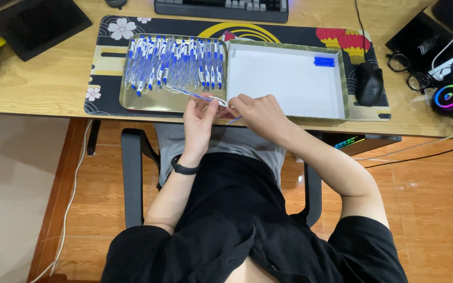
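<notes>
Two hands meet right at the desk edge, between a gold tray (132, 102) piled with blue-and-white pens (174, 63) and a white-lined box (289, 78) beside it. Left hand (199, 123) is pinched narrow around a pen (197, 96) whose blue end sticks out over the tray corner, and the right hand (258, 112) has its fingers curled in close on the other end of it – looks like something thin and blue pokes out below, can't tell exactly what. Both work close to the body, probably for a steadier grip. A few small blue pieces (324, 61) sit in the box's far corner – kept apart from the pens. Mouse (369, 83) and glasses (407, 71) lie off to the right
</notes>
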